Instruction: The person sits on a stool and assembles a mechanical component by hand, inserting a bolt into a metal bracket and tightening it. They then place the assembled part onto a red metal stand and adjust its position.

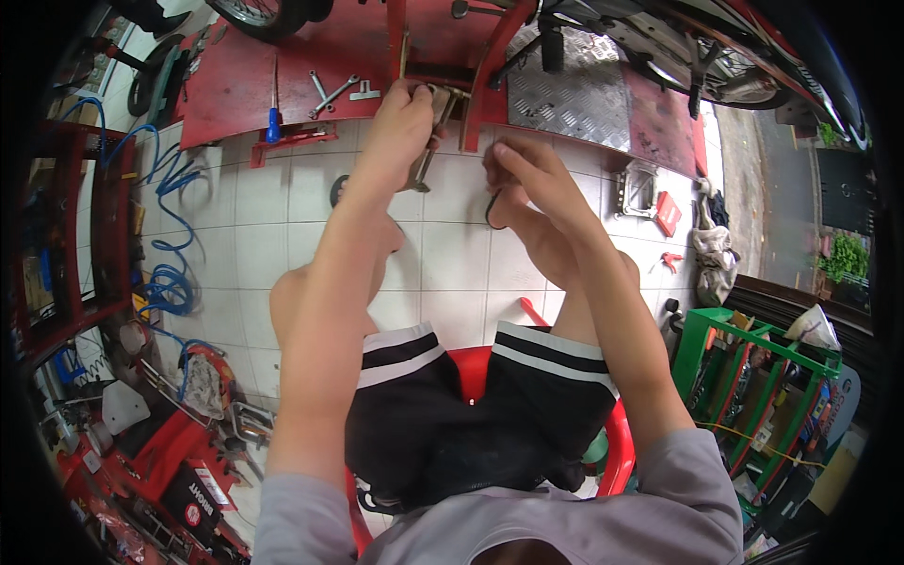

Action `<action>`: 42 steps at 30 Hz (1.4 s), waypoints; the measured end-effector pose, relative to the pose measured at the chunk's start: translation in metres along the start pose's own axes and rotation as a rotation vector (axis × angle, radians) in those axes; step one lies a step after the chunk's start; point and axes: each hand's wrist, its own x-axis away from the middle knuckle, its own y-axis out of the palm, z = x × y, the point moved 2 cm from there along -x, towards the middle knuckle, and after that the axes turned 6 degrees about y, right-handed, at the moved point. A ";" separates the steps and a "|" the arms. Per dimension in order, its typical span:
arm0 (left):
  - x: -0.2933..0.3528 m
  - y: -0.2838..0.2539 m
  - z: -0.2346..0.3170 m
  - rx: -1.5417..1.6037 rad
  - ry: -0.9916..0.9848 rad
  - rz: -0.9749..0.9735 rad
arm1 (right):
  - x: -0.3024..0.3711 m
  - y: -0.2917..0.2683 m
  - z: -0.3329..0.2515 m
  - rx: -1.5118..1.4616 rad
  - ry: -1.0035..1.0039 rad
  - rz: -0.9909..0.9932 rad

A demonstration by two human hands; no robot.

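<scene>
My left hand (403,127) is closed at the front edge of the red lift platform (325,58), fingers wrapped at a worn metal clamp-like part (436,118). Its exact kind is unclear, and my hand covers part of it. A thin brass-coloured rod (405,55) stands just beyond my knuckles. To the right of the clamp, apart from it, my right hand (532,169) hangs over the floor with its fingers curled in. Whatever may be in those fingers is hidden. On the platform left of my left hand lie crossed wrenches (331,92) and a blue-handled screwdriver (273,122).
A motorcycle (659,56) stands on the platform, beside a metal tread plate (565,89). A metal housing (637,191) and a red box (668,214) lie on the tiles at right. A green rack (744,367) stands near right; a blue hose (171,282) coils at left.
</scene>
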 end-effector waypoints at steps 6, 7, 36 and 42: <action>-0.008 0.018 -0.016 0.061 0.182 0.209 | -0.039 0.030 0.020 -0.593 -0.124 -0.132; -0.005 0.023 -0.017 0.115 0.215 0.176 | -0.041 0.028 0.024 -0.578 -0.121 -0.124; 0.015 0.051 -0.001 -0.202 0.525 -0.337 | -0.022 -0.044 0.021 -0.509 -0.217 0.381; 0.020 0.045 0.008 -0.420 0.590 -0.404 | -0.018 -0.036 0.015 -0.502 -0.181 0.385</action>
